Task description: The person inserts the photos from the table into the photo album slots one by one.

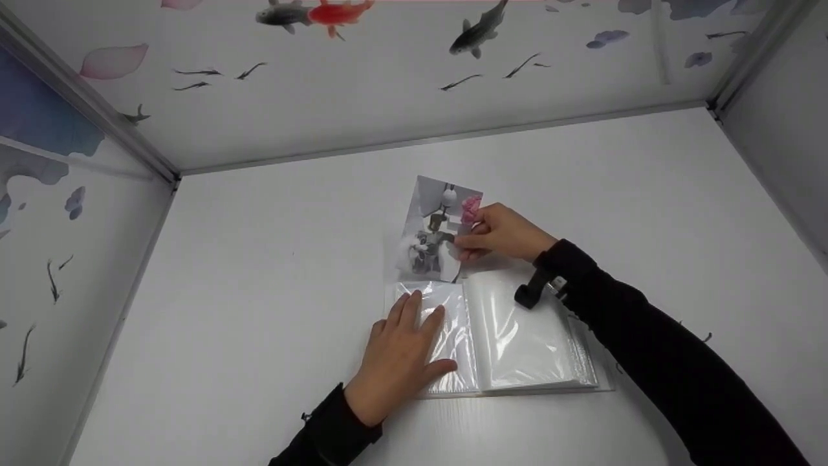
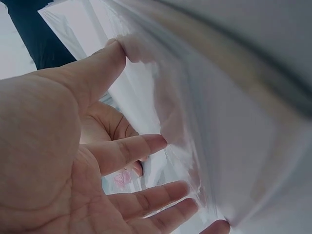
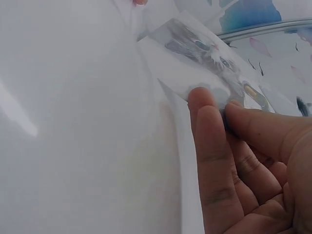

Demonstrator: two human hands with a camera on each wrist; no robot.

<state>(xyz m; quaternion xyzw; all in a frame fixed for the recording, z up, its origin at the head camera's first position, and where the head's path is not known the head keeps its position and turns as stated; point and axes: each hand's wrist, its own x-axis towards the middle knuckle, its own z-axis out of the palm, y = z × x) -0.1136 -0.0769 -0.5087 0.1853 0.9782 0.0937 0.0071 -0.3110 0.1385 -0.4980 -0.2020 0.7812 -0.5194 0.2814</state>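
Observation:
A photo album (image 1: 533, 340) lies open on the white table, its clear plastic pockets shining. My left hand (image 1: 398, 356) rests on the left page with fingers spread; the left wrist view shows its straight fingertips (image 2: 156, 140) against the plastic. My right hand (image 1: 501, 233) pinches the right edge of a photo (image 1: 430, 226) between thumb and fingers. That photo is mostly grey and white with a pink flower, and its lower edge is at the top of the left page. In the right wrist view, a cat's face shows on the photo (image 3: 207, 56).
White panels (image 1: 388, 97) printed with fish and petals stand behind and to the left, with a metal strip (image 1: 446, 137) along the table's back edge. A black wrist strap piece (image 1: 530, 294) hangs over the right page.

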